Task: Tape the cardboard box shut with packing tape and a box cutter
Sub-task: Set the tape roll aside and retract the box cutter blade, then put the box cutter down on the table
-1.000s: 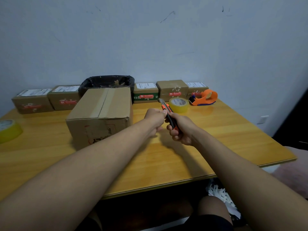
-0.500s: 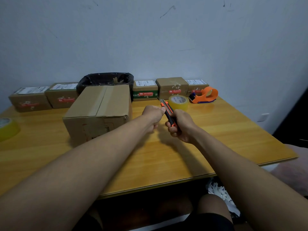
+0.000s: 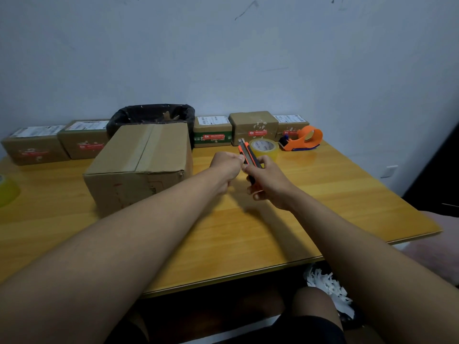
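Observation:
A brown cardboard box point(image 3: 139, 160) stands on the wooden table point(image 3: 248, 234), its flaps closed with a strip of tape down the top seam. To its right, above the table, my right hand point(image 3: 269, 184) grips the handle of an orange and black box cutter point(image 3: 247, 152), its tip pointing away from me. My left hand point(image 3: 227, 167) pinches the cutter's side near the slider. A roll of yellowish packing tape point(image 3: 264, 148) lies just behind the cutter.
An orange tape dispenser point(image 3: 301, 139) sits at the back right. Several small labelled parcels point(image 3: 253, 127) line the wall, with a bin lined in black point(image 3: 151, 116) behind the box. Another tape roll point(image 3: 6, 191) is at the left edge.
Both hands stay together on the cutter and have shifted a little away from me. The box has not moved.

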